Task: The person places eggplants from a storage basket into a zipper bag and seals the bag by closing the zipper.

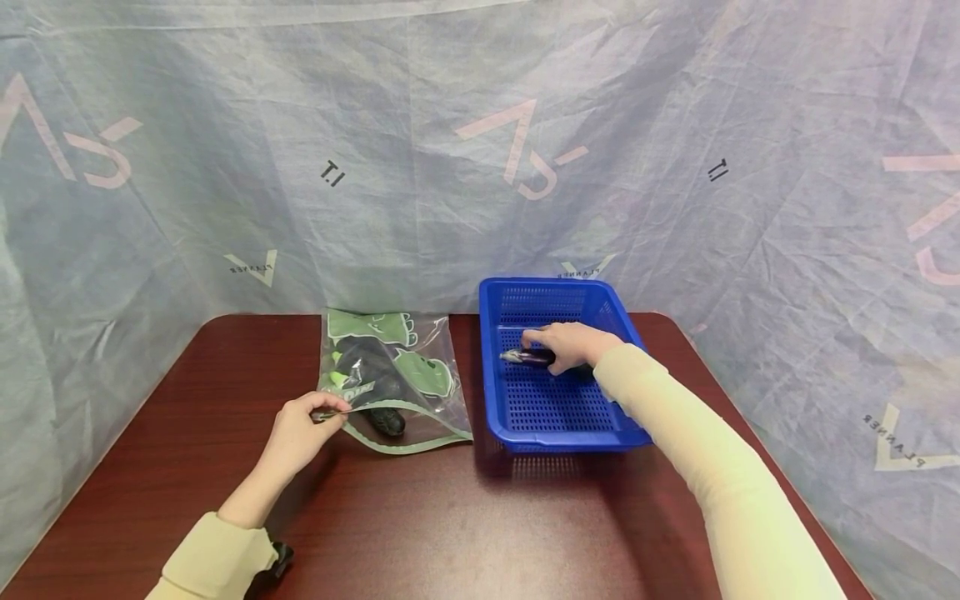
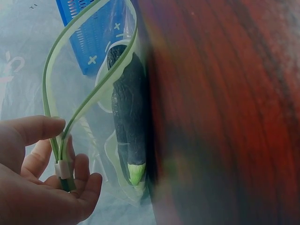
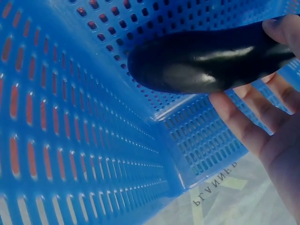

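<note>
My left hand (image 1: 298,431) pinches the left corner of a clear zip bag (image 1: 426,372) with green print. The bag lies on the table, its mouth gaping toward me. Inside it are long, dark, wrinkled vegetables (image 2: 129,108), one with a bright green end. To the right, my right hand (image 1: 573,344) reaches into a blue plastic basket (image 1: 491,392) and grips a glossy dark purple eggplant (image 3: 187,63). Thumb and fingers lie on opposite sides of the eggplant, and its pale stem end points left in the head view.
The basket, with slotted walls, stands just right of the bag on a reddish-brown wooden table (image 1: 450,525). A grey printed cloth (image 1: 405,167) hangs behind the table and along both sides. Below the left sleeve sits a small black object (image 1: 280,560).
</note>
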`<state>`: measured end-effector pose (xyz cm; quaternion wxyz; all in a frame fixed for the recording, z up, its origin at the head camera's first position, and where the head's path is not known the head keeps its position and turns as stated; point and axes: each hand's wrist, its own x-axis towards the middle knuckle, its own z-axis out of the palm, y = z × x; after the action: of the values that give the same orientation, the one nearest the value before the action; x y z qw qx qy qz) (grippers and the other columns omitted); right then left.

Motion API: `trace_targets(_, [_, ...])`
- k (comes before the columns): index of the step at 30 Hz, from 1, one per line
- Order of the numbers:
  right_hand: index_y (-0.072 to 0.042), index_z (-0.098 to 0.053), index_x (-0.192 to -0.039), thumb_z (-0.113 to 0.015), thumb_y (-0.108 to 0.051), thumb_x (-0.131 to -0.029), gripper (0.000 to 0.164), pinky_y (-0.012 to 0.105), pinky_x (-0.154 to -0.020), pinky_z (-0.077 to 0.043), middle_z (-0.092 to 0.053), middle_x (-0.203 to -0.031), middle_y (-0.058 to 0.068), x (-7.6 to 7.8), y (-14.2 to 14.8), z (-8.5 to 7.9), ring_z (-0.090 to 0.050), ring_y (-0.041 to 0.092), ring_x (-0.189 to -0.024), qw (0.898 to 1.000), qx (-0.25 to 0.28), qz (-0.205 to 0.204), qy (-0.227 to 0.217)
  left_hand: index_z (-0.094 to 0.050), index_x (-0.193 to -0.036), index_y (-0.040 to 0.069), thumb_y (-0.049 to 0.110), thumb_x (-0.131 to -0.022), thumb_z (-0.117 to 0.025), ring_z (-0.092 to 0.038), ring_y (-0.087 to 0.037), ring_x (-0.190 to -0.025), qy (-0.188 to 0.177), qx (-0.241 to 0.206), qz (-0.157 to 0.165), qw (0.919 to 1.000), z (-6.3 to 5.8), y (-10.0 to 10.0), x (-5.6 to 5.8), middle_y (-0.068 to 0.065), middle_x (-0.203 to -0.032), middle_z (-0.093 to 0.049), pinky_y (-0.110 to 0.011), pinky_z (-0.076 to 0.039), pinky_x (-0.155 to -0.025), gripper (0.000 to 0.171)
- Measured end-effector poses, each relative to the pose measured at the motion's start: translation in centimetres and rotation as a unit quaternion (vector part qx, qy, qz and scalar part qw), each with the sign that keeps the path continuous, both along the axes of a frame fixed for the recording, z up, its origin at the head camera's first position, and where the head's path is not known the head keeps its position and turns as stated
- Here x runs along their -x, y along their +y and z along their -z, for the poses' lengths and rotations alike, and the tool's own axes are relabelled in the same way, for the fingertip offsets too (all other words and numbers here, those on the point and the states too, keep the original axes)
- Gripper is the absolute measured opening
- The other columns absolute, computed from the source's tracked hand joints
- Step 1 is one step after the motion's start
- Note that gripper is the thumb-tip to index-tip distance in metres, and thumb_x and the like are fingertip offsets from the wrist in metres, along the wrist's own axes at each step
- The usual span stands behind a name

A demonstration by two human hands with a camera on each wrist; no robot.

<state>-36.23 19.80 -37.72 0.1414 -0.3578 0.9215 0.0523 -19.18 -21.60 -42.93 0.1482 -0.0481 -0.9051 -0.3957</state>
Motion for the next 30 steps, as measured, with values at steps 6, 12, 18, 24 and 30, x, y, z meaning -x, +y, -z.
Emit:
trace_targets(6, [-0.025,-0.046,-0.123,-0.074,-0.018,-0.078,0.053,0.034,-0.068,-0.044,-0.061,-0.105,0.002,-0.1,0.0,-0.8,-0.053,0.017,-0.077,1.000,0.010,0.004,-0.014,-0.071,-0.084,0.012,0.004,-0.077,-0.073,-0.056,-0.008,-0.072,-0.003,-0.002,0.001,1.0000,-0.1,0.0,0.0,-0.004,-0.088,-0.070,-0.024,-0.044,-0.064,0.012])
trace_targets(12, [-0.023,-0.045,-0.122,-0.073,-0.018,-0.079,0.052,0.032,-0.063,-0.041,-0.058,-0.093,0.002,-0.2,0.1,-1.5,-0.051,0.017,-0.074,1.000,0.014,0.004,-0.024,-0.071,-0.085,0.012,0.003,-0.077,-0.073,-0.056,-0.008,-0.073,-0.005,-0.006,0.002,1.0000,-0.2,0.1,0.0,-0.005,-0.088,-0.070,-0.023,-0.044,-0.064,0.012])
trace_targets(18, [-0.023,-0.044,-0.124,-0.072,-0.019,-0.081,0.051,0.033,-0.066,-0.044,-0.057,-0.096,0.004,-0.8,-0.1,-2.5,-0.054,0.019,-0.082,0.999,0.008,0.022,-0.031,-0.071,-0.084,0.013,0.003,-0.077,-0.073,-0.057,-0.008,-0.073,0.004,-0.003,0.003,1.0000,0.0,0.0,0.0,-0.004,-0.087,-0.070,-0.023,-0.044,-0.064,0.012])
trace_targets(24, [-0.021,-0.044,-0.128,-0.072,-0.020,-0.082,0.054,0.038,-0.076,-0.049,-0.059,-0.111,0.007,-1.3,-0.2,-3.3,-0.057,0.020,-0.091,0.999,0.019,0.026,-0.023,-0.071,-0.084,0.013,0.004,-0.076,-0.073,-0.056,-0.005,-0.071,0.010,0.001,0.003,0.9999,0.3,-0.1,0.0,-0.003,-0.086,-0.070,-0.023,-0.044,-0.063,0.012])
trace_targets(30, [-0.020,-0.044,-0.127,-0.072,-0.025,-0.082,0.053,0.036,-0.074,-0.049,-0.060,-0.108,0.007,-1.5,-0.3,-4.1,-0.058,0.019,-0.089,0.999,0.029,0.020,-0.006,-0.071,-0.084,0.014,0.004,-0.077,-0.073,-0.057,-0.006,-0.072,0.000,0.003,0.000,1.0000,0.5,-0.2,0.1,-0.003,-0.088,-0.069,-0.024,-0.044,-0.064,0.012])
